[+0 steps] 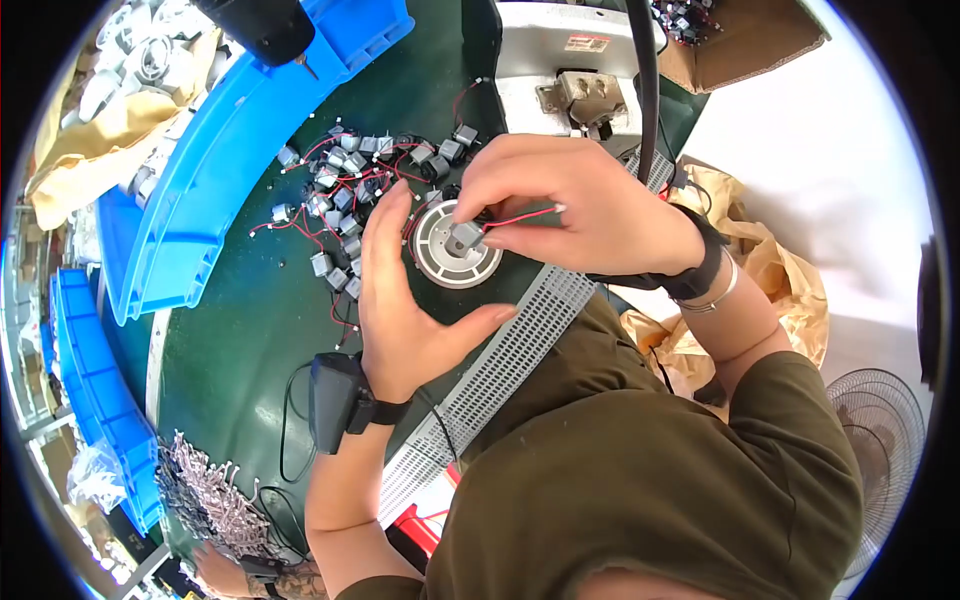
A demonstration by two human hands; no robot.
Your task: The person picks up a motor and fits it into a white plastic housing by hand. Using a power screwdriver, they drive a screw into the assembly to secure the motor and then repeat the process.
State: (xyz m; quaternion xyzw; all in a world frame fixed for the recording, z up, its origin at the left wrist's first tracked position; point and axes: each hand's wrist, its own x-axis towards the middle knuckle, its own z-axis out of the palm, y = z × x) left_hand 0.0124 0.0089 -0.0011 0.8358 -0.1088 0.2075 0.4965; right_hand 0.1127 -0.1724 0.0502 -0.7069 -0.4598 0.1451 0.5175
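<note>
A small grey motor (466, 236) with a red wire sits between the fingertips of my right hand (570, 205), held over the middle of a round white plastic housing (433, 262). The wire's white plug sticks out beside that hand. My left hand (392, 310) has its thumb spread away from its fingers and lies along the left side of the housing; its fingertips come near the rim, and I cannot tell if they touch it. Close to the left fingers, several loose motors (345, 200) with red wires lie heaped on the green table (250, 370).
Blue bins (190, 200) line the left, with white parts (150, 60) behind. A black powered driver (262, 30) hangs at the top. A metal machine (560, 50) stands beyond the right hand. A grey perforated strip (500, 365) edges the table. Another person's hand (220, 572) is at lower left.
</note>
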